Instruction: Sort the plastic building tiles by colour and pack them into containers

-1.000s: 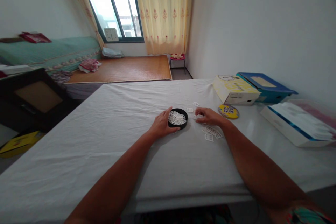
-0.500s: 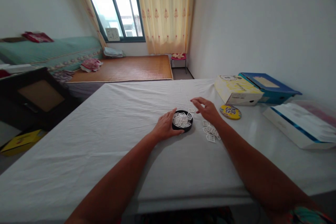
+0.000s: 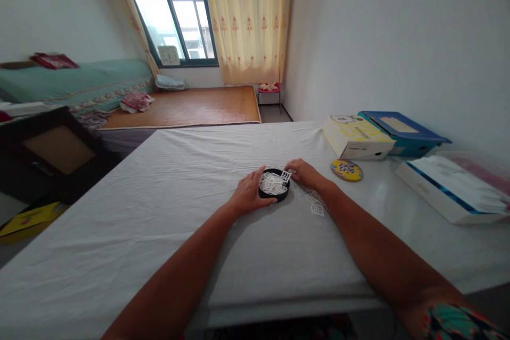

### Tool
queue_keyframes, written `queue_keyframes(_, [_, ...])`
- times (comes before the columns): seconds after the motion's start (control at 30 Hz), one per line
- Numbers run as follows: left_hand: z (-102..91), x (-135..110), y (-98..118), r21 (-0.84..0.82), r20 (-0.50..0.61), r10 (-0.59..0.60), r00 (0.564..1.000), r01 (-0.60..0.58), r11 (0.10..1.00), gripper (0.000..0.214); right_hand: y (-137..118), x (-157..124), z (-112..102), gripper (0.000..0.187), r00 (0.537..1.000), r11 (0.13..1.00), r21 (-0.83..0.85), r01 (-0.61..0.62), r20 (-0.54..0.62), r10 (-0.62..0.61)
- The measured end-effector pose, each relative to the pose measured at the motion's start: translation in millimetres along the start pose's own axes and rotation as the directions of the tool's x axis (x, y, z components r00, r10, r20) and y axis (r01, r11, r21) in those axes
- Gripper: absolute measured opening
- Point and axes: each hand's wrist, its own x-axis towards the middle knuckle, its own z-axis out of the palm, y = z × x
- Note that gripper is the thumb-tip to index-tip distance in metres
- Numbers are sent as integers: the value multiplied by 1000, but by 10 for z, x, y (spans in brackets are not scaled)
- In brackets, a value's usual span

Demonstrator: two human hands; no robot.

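My left hand (image 3: 247, 192) is wrapped round the left side of a shallow round black dish (image 3: 283, 198), thumb along the front and fingers behind. A heap of small white lattice pieces (image 3: 271, 184) fills the dish. At the dish's right rim, my right hand (image 3: 303, 173) has its fingertips pinched on one white lattice piece (image 3: 286, 176), which tilts over the heap. Several more loose lattice pieces (image 3: 317, 209) lie on the white cloth beneath and beside my right wrist, partly hidden by it.
A white cloth covers the table (image 3: 159, 223). Towards the right are a round yellow lid (image 3: 347, 170), a yellow and white box (image 3: 356, 141), a blue box (image 3: 422, 135) and a white box with tissues (image 3: 442, 196). Beyond the table stands a bed (image 3: 199, 106) below a window.
My right hand has come down and left to the dish's rim, its fingers closing on a lattice piece. The left hand stays on the dish. The view has shifted slightly.
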Motion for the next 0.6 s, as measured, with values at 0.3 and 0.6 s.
queue_keyframes(0.3, [20,5,-45,20,-3,18,1000,-18,1000,101,236,-360,-560,26,970,968,72,-242,57,238])
queue_keyframes(0.6, [22,3,-59,29,-6,29,1000,-29,999,100,82,-665,-627,93,911,979,19,-201,371,180])
